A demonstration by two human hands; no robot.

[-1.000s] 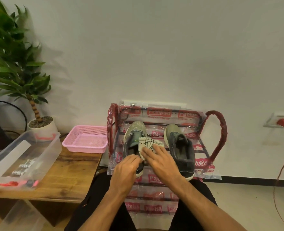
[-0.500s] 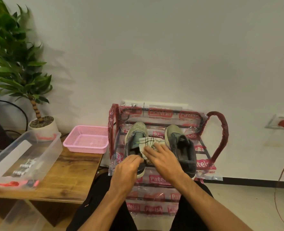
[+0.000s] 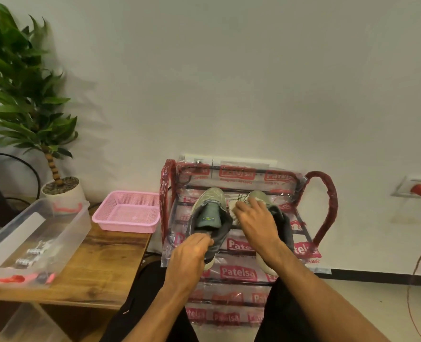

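- The left hand [image 3: 189, 255] grips the heel of the olive-and-grey left sneaker [image 3: 209, 208], fingers curled over its collar. A firm hold here should stop the shoe sliding on the slick plastic wrap.
- The white checked cloth [image 3: 236, 201] sits bunched against the toe of the matching right sneaker [image 3: 284, 225], near the rack's back edge. The right hand [image 3: 256, 218] clasps it, fingers bent over the wad. Short, even strokes probably suit best.
- The clear plastic tub [image 3: 73, 228], at the left edge of the wooden table [image 3: 100, 262], holds small metal pieces [image 3: 29, 257] and something red.
- The pink mesh basket [image 3: 130, 193] sits at the table's far right corner, just beside the rack.
- The red plastic-wrapped shoe rack [image 3: 325, 201] carries both sneakers on its top shelf.
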